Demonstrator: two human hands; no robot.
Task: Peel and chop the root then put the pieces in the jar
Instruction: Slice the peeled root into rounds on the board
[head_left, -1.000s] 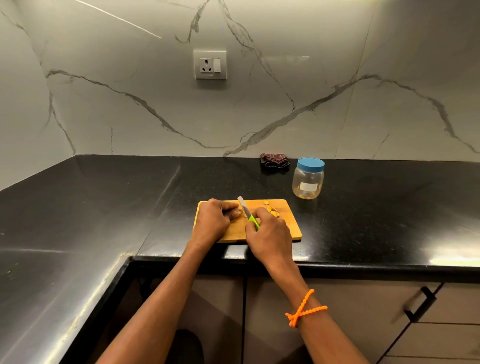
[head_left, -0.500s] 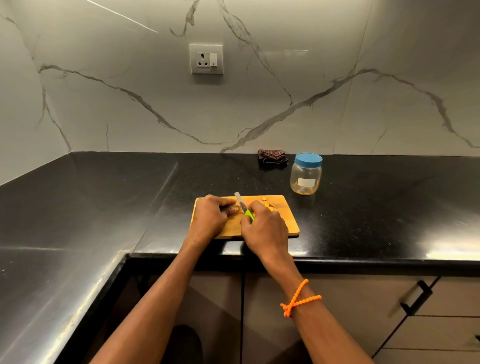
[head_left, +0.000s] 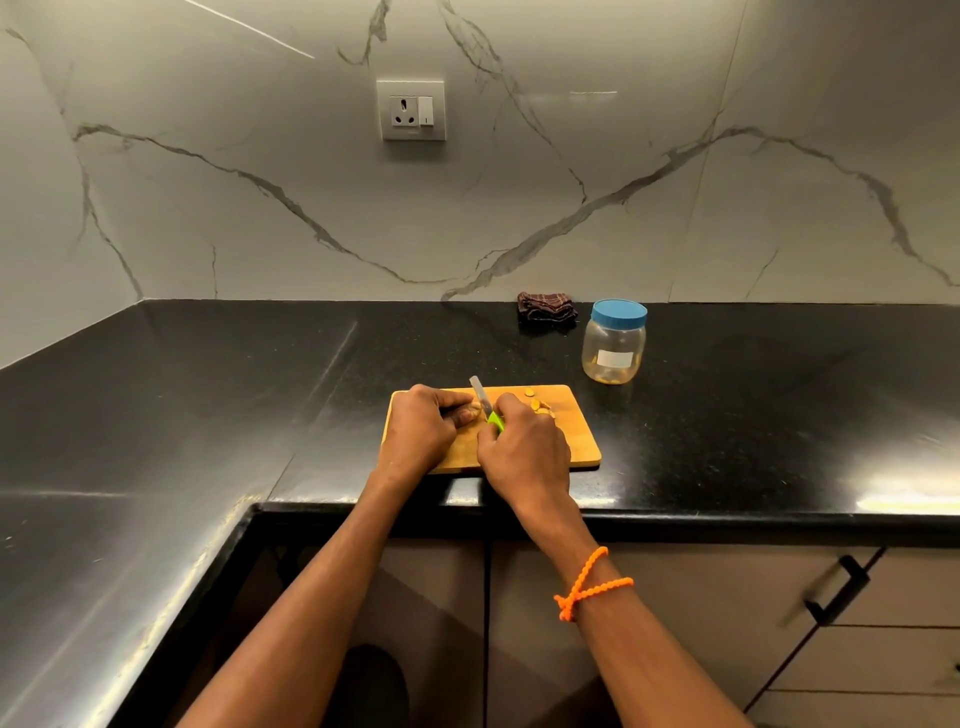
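Note:
A wooden cutting board (head_left: 576, 441) lies on the black counter near its front edge. On the board's left half, my left hand (head_left: 423, 428) pinches a small tan root (head_left: 474, 407), which its fingers mostly hide. My right hand (head_left: 524, 449) grips a knife (head_left: 482, 399) with a green handle, its pale blade set against the root's right end. Several orange cut pieces (head_left: 540, 407) lie on the board just right of the blade. A clear plastic jar (head_left: 614, 344) with a blue lid on stands behind the board to the right.
A folded dark cloth (head_left: 545, 307) lies at the back wall left of the jar. A wall socket (head_left: 411, 110) sits above. The black counter (head_left: 208, 395) wraps round to the left. Drawers with a black handle (head_left: 839, 590) are below right.
Both hands stay on the board in the same grips, with the blade still beside the root; the camera view has shifted slightly.

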